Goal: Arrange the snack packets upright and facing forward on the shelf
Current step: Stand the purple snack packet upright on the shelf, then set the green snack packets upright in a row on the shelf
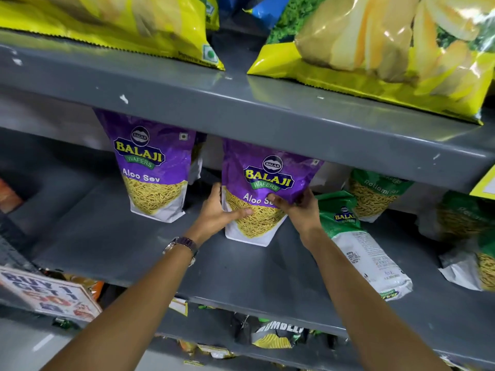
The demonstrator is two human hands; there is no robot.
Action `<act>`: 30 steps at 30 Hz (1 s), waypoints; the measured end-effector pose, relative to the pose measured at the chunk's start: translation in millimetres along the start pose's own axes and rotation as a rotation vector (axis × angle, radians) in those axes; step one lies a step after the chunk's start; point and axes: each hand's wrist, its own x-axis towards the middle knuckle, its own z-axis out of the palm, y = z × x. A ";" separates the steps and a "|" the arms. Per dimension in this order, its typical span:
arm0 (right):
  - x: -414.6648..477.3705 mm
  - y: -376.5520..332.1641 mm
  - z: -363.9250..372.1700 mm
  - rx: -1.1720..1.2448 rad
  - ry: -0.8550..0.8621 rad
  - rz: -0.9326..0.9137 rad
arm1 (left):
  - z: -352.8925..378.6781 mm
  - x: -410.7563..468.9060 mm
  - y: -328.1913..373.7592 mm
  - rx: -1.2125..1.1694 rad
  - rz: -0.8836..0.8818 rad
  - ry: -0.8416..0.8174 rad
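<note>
Gripping a purple Aloo Sev packet [263,194] from both sides, the left hand [219,211] and right hand [300,207] hold it upright on the grey shelf [150,253]. A second purple packet [154,170] stands to its left, and a green packet [356,236] lies flat just to the right.

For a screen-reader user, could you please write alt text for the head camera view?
Both hands, left hand and right hand, hold an upright purple Aloo Sev packet on a grey shelf. A second purple packet stands left; a green packet lies flat right.

left hand [219,210] + right hand [300,207] | gripping purple packet [267,180] (upright) | shelf [134,236]
</note>
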 end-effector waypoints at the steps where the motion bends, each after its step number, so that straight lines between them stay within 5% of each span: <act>1: 0.3 0.2 -0.4 -0.034 0.001 0.030 | 2.1 -1.3 1.5 0.006 0.018 0.027; 10: -3.0 4.8 -7.7 -0.299 -0.175 0.166 | 0.8 -4.6 11.6 0.075 0.039 0.025; 18: -16.1 8.0 -2.7 -0.241 -0.077 0.177 | 2.6 -9.8 9.5 -0.119 -0.048 0.008; 21: -26.4 10.4 -6.8 -0.265 0.029 0.142 | 15.4 -21.6 2.0 -0.313 -0.186 0.363; 23: -28.1 11.0 -19.8 -0.330 0.171 0.082 | 29.0 -43.0 0.7 -0.447 -0.433 0.705; 24: -28.7 9.0 -29.7 -0.353 0.226 0.060 | 38.8 -56.6 1.5 -0.504 -0.576 0.716; 26: -26.3 5.5 -53.1 -0.378 0.288 0.021 | 64.5 -74.3 5.8 -0.574 -0.759 0.496; 30: -21.4 7.1 -115.9 -0.501 0.261 0.045 | 125.5 -74.6 24.9 -0.504 -0.832 0.101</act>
